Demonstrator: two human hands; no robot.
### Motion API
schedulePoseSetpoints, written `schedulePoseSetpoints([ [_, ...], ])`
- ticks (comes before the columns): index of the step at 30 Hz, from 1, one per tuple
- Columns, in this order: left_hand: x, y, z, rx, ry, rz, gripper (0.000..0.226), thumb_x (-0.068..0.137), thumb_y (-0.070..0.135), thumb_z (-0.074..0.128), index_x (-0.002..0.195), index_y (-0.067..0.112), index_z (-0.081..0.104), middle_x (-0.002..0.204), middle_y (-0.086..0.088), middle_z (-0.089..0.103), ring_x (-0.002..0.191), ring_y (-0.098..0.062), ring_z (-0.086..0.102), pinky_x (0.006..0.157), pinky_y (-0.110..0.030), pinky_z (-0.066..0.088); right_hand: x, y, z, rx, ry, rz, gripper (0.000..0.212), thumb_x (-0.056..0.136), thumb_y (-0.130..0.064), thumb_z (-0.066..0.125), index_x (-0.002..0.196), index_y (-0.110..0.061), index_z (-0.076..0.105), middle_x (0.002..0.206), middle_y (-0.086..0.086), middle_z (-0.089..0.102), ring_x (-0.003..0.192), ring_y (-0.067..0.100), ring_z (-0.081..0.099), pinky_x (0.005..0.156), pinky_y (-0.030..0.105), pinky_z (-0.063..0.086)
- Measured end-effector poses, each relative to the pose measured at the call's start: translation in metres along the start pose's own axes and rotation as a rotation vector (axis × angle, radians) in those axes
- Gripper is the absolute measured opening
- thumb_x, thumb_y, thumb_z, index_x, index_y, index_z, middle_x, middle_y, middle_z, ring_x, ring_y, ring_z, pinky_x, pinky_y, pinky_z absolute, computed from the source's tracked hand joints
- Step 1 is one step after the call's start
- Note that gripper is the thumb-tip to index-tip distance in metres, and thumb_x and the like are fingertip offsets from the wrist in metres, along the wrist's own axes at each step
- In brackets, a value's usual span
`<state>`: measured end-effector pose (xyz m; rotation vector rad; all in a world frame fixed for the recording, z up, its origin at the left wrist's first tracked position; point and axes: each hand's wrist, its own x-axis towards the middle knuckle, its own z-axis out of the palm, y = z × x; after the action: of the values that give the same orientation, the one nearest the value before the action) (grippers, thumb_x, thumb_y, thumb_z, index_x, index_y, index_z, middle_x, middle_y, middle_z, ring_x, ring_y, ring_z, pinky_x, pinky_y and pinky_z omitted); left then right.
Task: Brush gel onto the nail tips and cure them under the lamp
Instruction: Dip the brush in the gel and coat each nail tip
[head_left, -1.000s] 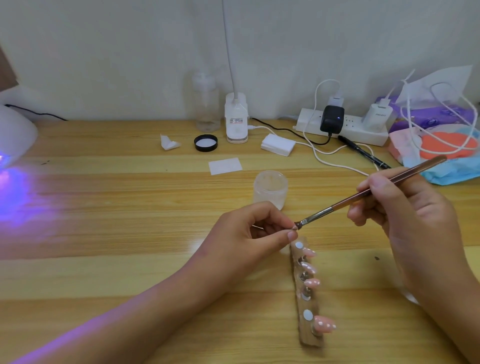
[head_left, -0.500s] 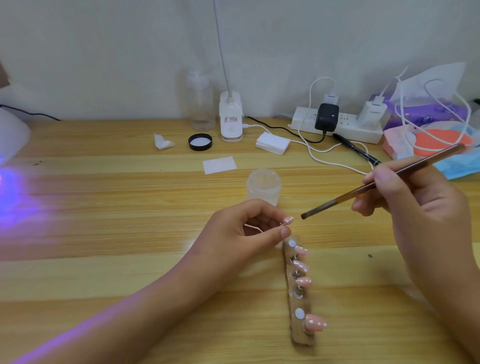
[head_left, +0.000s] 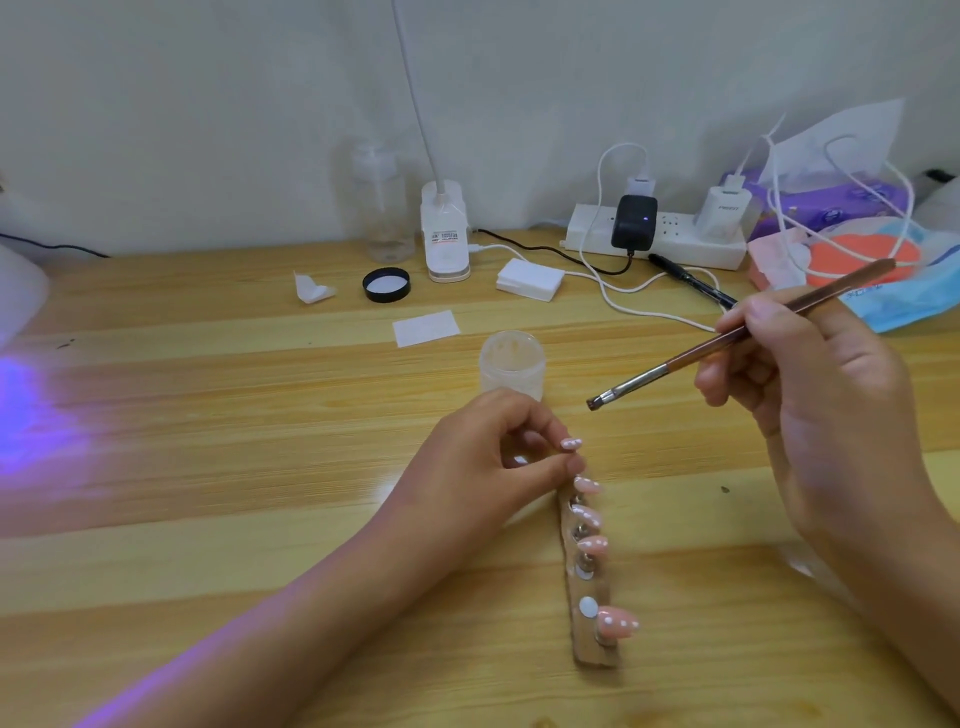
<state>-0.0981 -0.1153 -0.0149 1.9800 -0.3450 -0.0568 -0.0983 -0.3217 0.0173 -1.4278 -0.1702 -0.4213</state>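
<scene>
Both of my hands were occupied. My left hand (head_left: 488, 467) pinched a small pink nail tip with white dots (head_left: 571, 443) between thumb and fingertips, just above the far end of the narrow wooden holder strip (head_left: 589, 582), which lay on the pale wooden table (head_left: 208, 467). Four more pink tips sat along the strip, and the nearest, largest one (head_left: 618, 622) was also dotted white. My right hand (head_left: 810, 395) gripped a slim reddish-brown brush with a metal ferrule (head_left: 727, 340) like a pencil. Its dark bristles hung in the air between the held tip and my right hand, touching nothing.

Just behind my left hand stood the small frosted plastic gel jar (head_left: 511, 364), uncovered. A round black lid (head_left: 386, 285) lay farther back, its white inside facing up. At the left edge showed part of the white curing lamp (head_left: 18, 291), with violet light (head_left: 31, 410) spilling across the wood.

As for writing, the white bottle (head_left: 444, 234) by the wall carried a label in red and black print, too blurred to read. The white charger (head_left: 723, 207) plugged into the white power strip (head_left: 670, 239) had grey lettering I could not make out. The blue packet (head_left: 909, 301) at the far right bore small dark print, likewise illegible.
</scene>
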Motion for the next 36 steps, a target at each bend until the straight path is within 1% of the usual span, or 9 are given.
schedulePoseSetpoints([
  [3, -0.001, 0.002, 0.001, 0.022, 0.004, 0.005, 0.012, 0.076, 0.024, 0.08, 0.08, 0.028, 0.069, 0.089, 0.013, 0.065, 0.084, -0.001, 0.061, 0.078, -0.028, 0.053, -0.001, 0.0, 0.0, 0.0, 0.023, 0.01, 0.027, 0.095, -0.022, 0.052, 0.075, -0.027, 0.069, 0.058, -0.001, 0.064, 0.056, 0.011, 0.059, 0.056, 0.019, 0.05],
  [8, -0.007, 0.005, -0.009, -0.059, -0.017, -0.021, 0.008, 0.077, 0.017, 0.08, 0.082, 0.021, 0.076, 0.096, 0.012, 0.064, 0.08, -0.001, 0.066, 0.071, -0.01, 0.049, -0.001, -0.002, 0.0, 0.014, 0.035, 0.022, 0.026, 0.094, -0.023, 0.051, 0.075, -0.025, 0.068, 0.058, -0.002, 0.063, 0.056, 0.011, 0.058, 0.056, 0.019, 0.05],
  [11, -0.017, 0.002, -0.015, -0.012, -0.017, -0.01, 0.009, 0.077, 0.025, 0.079, 0.084, 0.029, 0.076, 0.099, 0.018, 0.057, 0.078, -0.003, 0.064, 0.07, -0.008, 0.046, 0.0, -0.002, -0.001, 0.021, 0.044, 0.021, 0.028, 0.095, -0.022, 0.051, 0.074, -0.026, 0.068, 0.058, -0.002, 0.063, 0.056, 0.011, 0.058, 0.055, 0.019, 0.05],
  [16, -0.022, 0.001, -0.014, 0.238, -0.054, 0.075, 0.013, 0.078, 0.037, 0.075, 0.085, 0.048, 0.072, 0.099, 0.022, 0.052, 0.102, 0.003, 0.042, 0.074, -0.006, 0.035, 0.001, -0.002, -0.001, 0.008, 0.028, 0.017, 0.028, 0.096, -0.022, 0.051, 0.074, -0.027, 0.069, 0.059, -0.002, 0.064, 0.056, 0.01, 0.059, 0.055, 0.018, 0.05],
  [24, -0.02, 0.006, -0.006, 0.227, -0.055, 0.092, 0.006, 0.074, 0.044, 0.071, 0.074, 0.048, 0.067, 0.09, 0.018, 0.056, 0.094, 0.003, 0.044, 0.072, -0.005, 0.032, -0.003, 0.003, 0.001, 0.013, -0.038, 0.049, 0.021, 0.095, -0.031, 0.054, 0.088, -0.029, 0.073, 0.064, -0.002, 0.066, 0.062, 0.01, 0.061, 0.058, 0.019, 0.05],
  [29, -0.018, 0.005, -0.01, -0.07, 0.026, -0.012, 0.008, 0.078, 0.031, 0.078, 0.072, 0.03, 0.073, 0.087, 0.02, 0.064, 0.069, 0.002, 0.051, 0.066, -0.009, 0.036, -0.004, 0.005, 0.003, 0.001, -0.044, 0.079, 0.021, 0.095, -0.034, 0.053, 0.089, -0.032, 0.073, 0.071, 0.001, 0.068, 0.067, 0.011, 0.063, 0.059, 0.02, 0.051],
  [31, -0.018, 0.004, -0.017, -0.311, 0.142, -0.027, 0.008, 0.077, 0.03, 0.071, 0.078, 0.023, 0.074, 0.088, 0.013, 0.071, 0.073, -0.004, 0.06, 0.069, -0.017, 0.046, -0.005, 0.005, 0.003, -0.019, -0.035, 0.068, 0.021, 0.094, -0.035, 0.053, 0.088, -0.033, 0.073, 0.075, 0.001, 0.07, 0.071, 0.011, 0.064, 0.06, 0.019, 0.052],
  [33, -0.017, 0.002, -0.023, -0.498, 0.247, -0.032, 0.01, 0.077, 0.028, 0.066, 0.079, 0.025, 0.075, 0.088, 0.003, 0.075, 0.078, -0.005, 0.067, 0.066, -0.015, 0.05, -0.006, 0.005, 0.004, -0.05, -0.036, 0.041, 0.02, 0.095, -0.034, 0.053, 0.089, -0.034, 0.072, 0.079, 0.001, 0.071, 0.075, 0.01, 0.065, 0.062, 0.02, 0.053],
  [36, -0.014, 0.003, -0.025, -0.656, 0.255, -0.091, 0.007, 0.075, 0.026, 0.069, 0.077, 0.029, 0.076, 0.084, -0.002, 0.075, 0.076, -0.006, 0.069, 0.062, -0.014, 0.051, -0.01, 0.006, 0.007, -0.107, -0.048, -0.024, 0.017, 0.096, -0.036, 0.054, 0.094, -0.036, 0.071, 0.086, 0.001, 0.071, 0.08, 0.011, 0.065, 0.065, 0.021, 0.053],
])
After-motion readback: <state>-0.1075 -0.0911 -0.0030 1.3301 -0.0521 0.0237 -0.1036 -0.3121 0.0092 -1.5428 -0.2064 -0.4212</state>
